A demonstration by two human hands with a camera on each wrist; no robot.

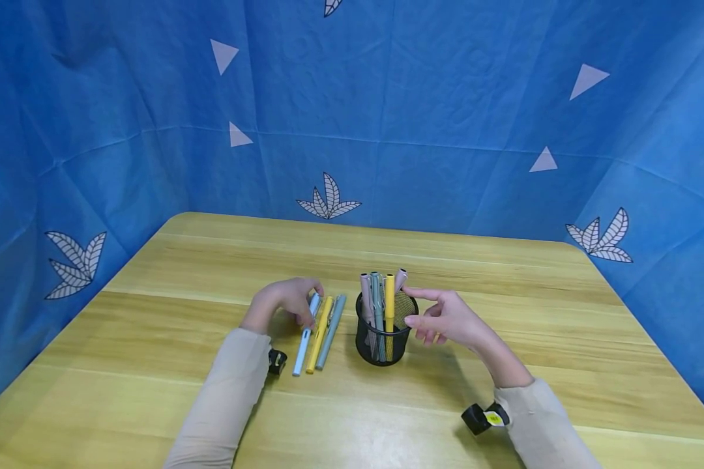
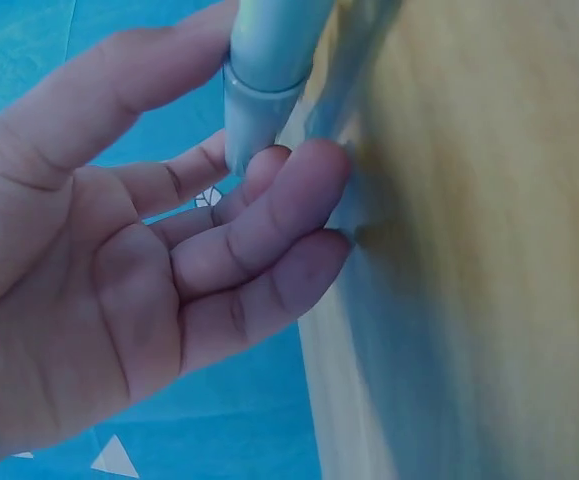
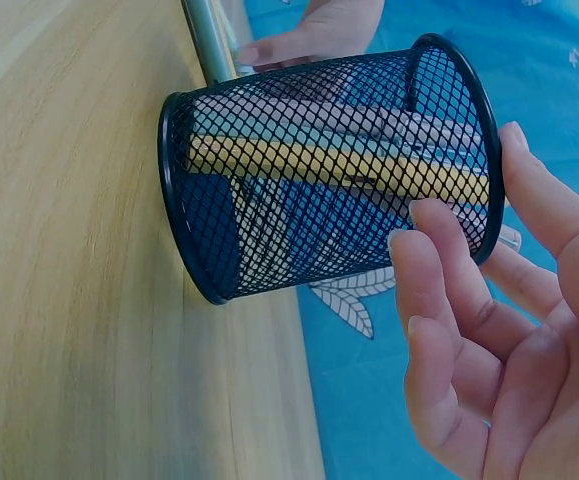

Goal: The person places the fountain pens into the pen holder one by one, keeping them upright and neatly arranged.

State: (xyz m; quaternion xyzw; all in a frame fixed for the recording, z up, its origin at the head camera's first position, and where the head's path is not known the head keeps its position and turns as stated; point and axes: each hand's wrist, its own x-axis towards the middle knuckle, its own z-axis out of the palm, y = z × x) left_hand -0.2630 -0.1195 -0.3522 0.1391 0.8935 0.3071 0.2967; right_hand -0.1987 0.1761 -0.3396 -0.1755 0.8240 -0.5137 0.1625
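Observation:
On the table, a light blue pen (image 1: 302, 350) lies under my left hand (image 1: 293, 301), whose thumb and fingertips pinch its upper part. In the left wrist view the thumb lies along the pale pen (image 2: 279, 45), and the other fingers bend below it. A yellow pen (image 1: 319, 335) and a blue-green pen (image 1: 331, 333) lie beside it, to the right. My right hand (image 1: 446, 320) is at the black mesh pen holder (image 1: 365, 345). Its thumb and index fingertips touch the rim; the other fingers are loosely bent. The holder stands upright with several pens inside, including a yellow pen (image 1: 390, 296).
The wooden table (image 1: 211, 404) has a rounded far edge. A blue patterned curtain (image 1: 422, 98) hangs behind and along both sides. Black wrist cameras (image 1: 477, 419) are worn on both arms, below the sleeves.

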